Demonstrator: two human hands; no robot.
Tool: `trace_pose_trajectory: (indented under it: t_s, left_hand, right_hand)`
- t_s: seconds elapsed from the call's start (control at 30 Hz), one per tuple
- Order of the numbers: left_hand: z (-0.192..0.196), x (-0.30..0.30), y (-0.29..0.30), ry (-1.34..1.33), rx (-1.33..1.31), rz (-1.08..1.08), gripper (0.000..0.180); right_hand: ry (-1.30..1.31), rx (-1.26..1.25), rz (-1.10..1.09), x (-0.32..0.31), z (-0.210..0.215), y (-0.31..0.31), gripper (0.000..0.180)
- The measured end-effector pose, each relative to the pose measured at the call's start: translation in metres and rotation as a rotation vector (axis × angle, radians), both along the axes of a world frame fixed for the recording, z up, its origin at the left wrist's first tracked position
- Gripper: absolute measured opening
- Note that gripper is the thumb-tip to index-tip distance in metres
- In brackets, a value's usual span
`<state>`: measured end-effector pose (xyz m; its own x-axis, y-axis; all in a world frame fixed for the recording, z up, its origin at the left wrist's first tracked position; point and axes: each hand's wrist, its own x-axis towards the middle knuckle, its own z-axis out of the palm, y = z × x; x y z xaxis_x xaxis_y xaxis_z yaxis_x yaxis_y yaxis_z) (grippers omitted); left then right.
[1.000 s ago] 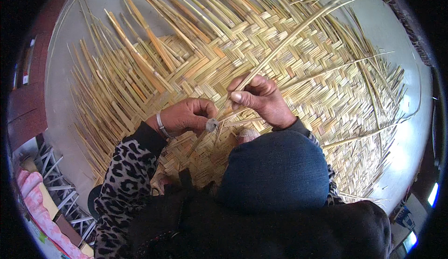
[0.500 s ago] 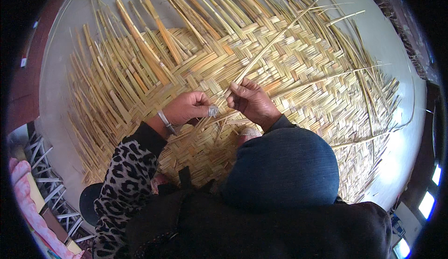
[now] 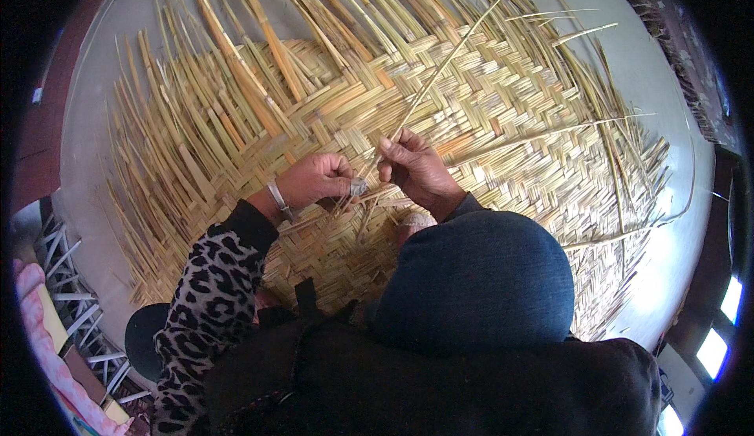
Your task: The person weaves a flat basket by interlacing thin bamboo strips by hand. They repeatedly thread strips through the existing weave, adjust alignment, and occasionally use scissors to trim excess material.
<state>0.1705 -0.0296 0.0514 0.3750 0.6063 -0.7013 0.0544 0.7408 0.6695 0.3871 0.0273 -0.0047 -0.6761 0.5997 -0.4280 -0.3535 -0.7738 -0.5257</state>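
Observation:
A large mat (image 3: 503,114) woven in a herringbone pattern from flattened reed strips lies in front of me. My right hand (image 3: 416,170) pinches a long, thin reed strip (image 3: 444,67) between thumb and fingers. From there the strip slants up and away to the right, across the mat's far edge. Close on its left, my left hand (image 3: 316,179) is closed, fingertips pressed together, with a grey wrapping (image 3: 358,188) at a fingertip. What those fingers hold is hidden. Short loose strip ends (image 3: 369,210) show beneath both hands.
Unwoven reed ends (image 3: 251,67) fan out along the mat's far and left sides. Loose strips (image 3: 542,131) lie across its right part. The pale floor (image 3: 675,224) surrounds it. My denim-covered knee (image 3: 475,279) rises over the near edge. A white metal rack (image 3: 75,302) stands at left.
The long strip has swung slightly, its far end now further left and more upright. My right hand has shifted a little left. My left hand has barely moved.

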Motion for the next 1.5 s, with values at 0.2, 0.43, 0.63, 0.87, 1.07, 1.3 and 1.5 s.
trace_pose_trajectory:
  t_s: [0.2,0.43,0.63,0.87,1.07,1.3,1.5]
  left_hand:
    - [-0.013,0.001,-0.002,0.304,0.231,-0.119,0.018]
    - [-0.025,0.003,-0.014,0.578,0.424,-0.211,0.025]
    - [-0.041,-0.003,-0.018,0.559,0.334,-0.257,0.024]
    - [-0.05,-0.007,-0.024,0.679,0.445,-0.354,0.027]
    - [-0.043,0.0,-0.042,0.459,0.025,-0.029,0.027]
    - [-0.017,0.0,-0.041,0.292,0.028,-0.189,0.032]
    - [0.011,-0.006,-0.035,0.264,-0.003,-0.196,0.031]
  right_hand:
    - [-0.189,0.036,0.022,-0.004,-0.006,-0.002,0.013]
    - [-0.313,0.235,0.17,-0.011,-0.011,0.0,0.019]
    - [-0.377,0.437,0.097,-0.019,-0.023,-0.002,0.02]
    - [-0.39,0.487,-0.04,-0.018,-0.015,0.008,0.024]
    - [-0.45,0.632,-0.085,-0.008,-0.022,0.024,0.023]
    - [-0.645,0.544,-0.015,0.018,-0.049,0.055,0.023]
    - [-0.677,0.565,-0.022,0.018,-0.058,0.057,0.018]
